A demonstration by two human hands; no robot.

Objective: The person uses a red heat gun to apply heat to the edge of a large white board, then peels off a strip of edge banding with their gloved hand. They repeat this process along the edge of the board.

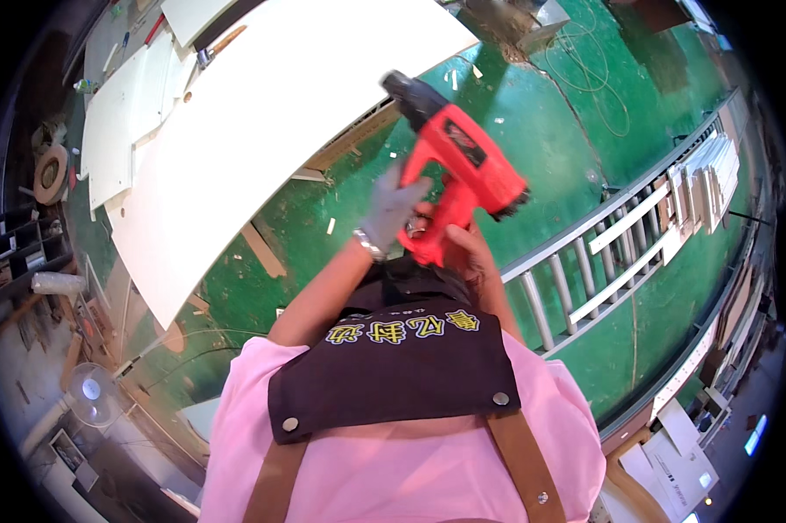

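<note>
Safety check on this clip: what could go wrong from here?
The red tool, held up by the left hand and right hand, could drop. Its black nozzle shows near the white panel; a swing might mark it. The ladder on the green floor could trip the wearer.

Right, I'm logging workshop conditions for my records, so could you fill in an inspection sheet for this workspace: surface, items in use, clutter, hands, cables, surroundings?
Surface: large flat white panel, with a wooden-handled metal tool near its far left edge.
Items in use: red-and-black pistol-shaped power tool, held above the floor, black nozzle toward the panel.
Clutter: small white scraps and a flat brown strip on the green floor.
Hands: grey-gloved left hand and bare right hand, both holding the tool's handle; fingers partly hidden.
Cables: thin pale cord, apparently, loosely looped on the floor, upper right.
Surroundings: silver metal ladder at right, bearing long white strips; round fan at lower left.
</note>
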